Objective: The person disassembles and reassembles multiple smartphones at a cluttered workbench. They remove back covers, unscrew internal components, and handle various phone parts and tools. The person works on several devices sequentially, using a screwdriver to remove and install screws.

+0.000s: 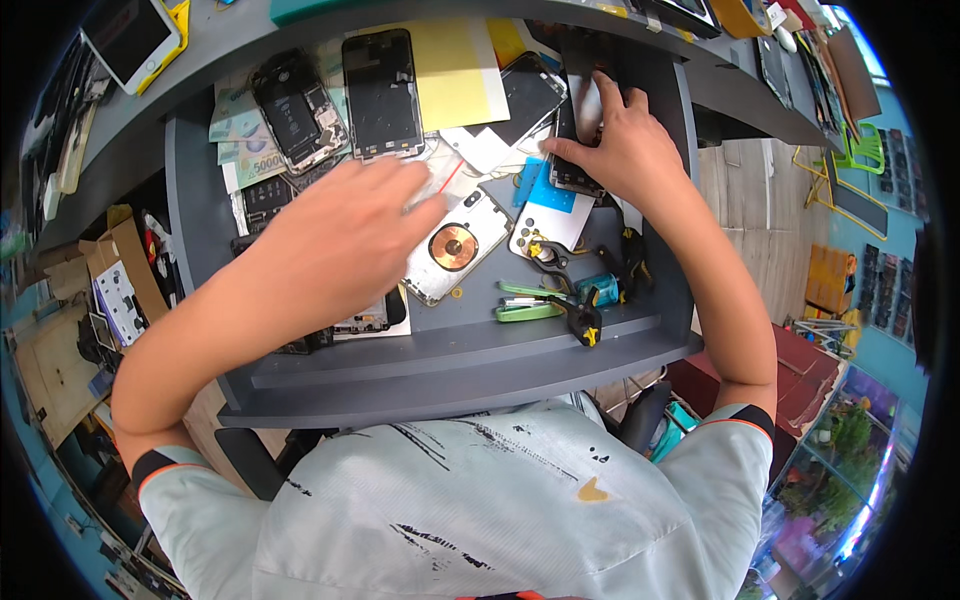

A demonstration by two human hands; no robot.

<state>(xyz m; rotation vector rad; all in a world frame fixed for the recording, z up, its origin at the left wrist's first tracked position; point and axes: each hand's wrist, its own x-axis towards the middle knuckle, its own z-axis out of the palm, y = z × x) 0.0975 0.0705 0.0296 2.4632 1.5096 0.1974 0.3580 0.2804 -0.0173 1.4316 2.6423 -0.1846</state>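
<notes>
My left hand (365, 225) hovers over the left middle of a grey pull-out drawer (470, 365), fingers loosely bent and thumb apart, with no object seen in it. Beside its fingertips lies a clear plastic bag (447, 178) with a red line. A white phone back (480, 225) with a round copper coil is just right of the thumb. At the drawer's right side my right hand (625, 135) spreads thumb and fingers over dark phone panels (580, 60); contact under the fingertips is partly hidden. A white phone back with blue film (550, 205) lies below it.
Black phone screens (383, 95) and an opened phone (290, 110) lie at the drawer's back left, near banknotes (240, 120) and a yellow pad (450, 75). Black spring clamps (585, 320) and a green-handled tool (530, 310) are in front. The desk edge (300, 35) overhangs the back.
</notes>
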